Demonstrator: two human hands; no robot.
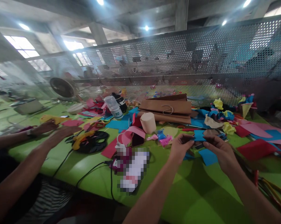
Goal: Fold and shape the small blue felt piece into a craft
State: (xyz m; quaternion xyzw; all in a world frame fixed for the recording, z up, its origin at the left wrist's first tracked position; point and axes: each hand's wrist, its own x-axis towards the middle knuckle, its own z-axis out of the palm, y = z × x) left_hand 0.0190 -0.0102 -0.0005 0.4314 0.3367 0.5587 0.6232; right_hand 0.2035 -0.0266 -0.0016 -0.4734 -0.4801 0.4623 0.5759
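Between my two hands a small piece of blue paper (199, 135) is stretched above the green table. My left hand (181, 146) pinches its left end, and my right hand (217, 149) pinches its right end. Just below my hands another blue paper piece (208, 156) lies on the table. To the left of my left hand sit small pink and blue crumpled pieces (165, 140). Farther left stands a cream roll (148, 122), with folded brown paper (165, 109) behind it.
The green table (159, 180) bears a phone (134, 172) with cables, red paper (257, 149), scissors (273, 193) at right and a clear bottle (113, 107). Another person's hands (63, 133) work at left. A perforated metal screen (163, 59) stands behind.
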